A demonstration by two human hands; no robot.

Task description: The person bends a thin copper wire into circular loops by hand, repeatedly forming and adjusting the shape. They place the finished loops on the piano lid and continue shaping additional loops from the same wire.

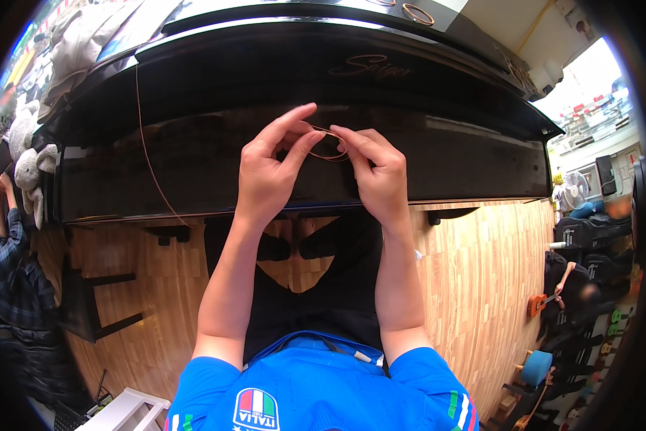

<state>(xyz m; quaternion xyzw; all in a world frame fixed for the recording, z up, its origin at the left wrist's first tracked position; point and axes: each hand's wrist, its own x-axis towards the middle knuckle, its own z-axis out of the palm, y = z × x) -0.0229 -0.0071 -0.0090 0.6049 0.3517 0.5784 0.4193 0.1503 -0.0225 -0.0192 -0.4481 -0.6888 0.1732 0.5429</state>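
- Left hand raised before the black piano, thumb and index finger pinching a thin copper wire, index tip pointing up and right.
- Right hand just beside it, fingertips pinching the same wire from the other side, other fingers curled.
- Wire bent into a small loop between the two hands, at about the middle of the view, in front of the piano's glossy closed lid.
- One long strand of wire running down the piano's left front, from the top edge toward the lower rim; cannot tell whether joined to the loop.
- Two more coiled wire rings lying on the piano's top, well apart from the hands.
- Both forearms bare, coming up from blue sleeves at the lower edge.
- Wooden floor below the piano.
- Dark bench at lower left, near a person in a plaid sleeve at the left rim.
- Pale cloths heaped on the piano's left end.
- Small fan and dark bags at far right.
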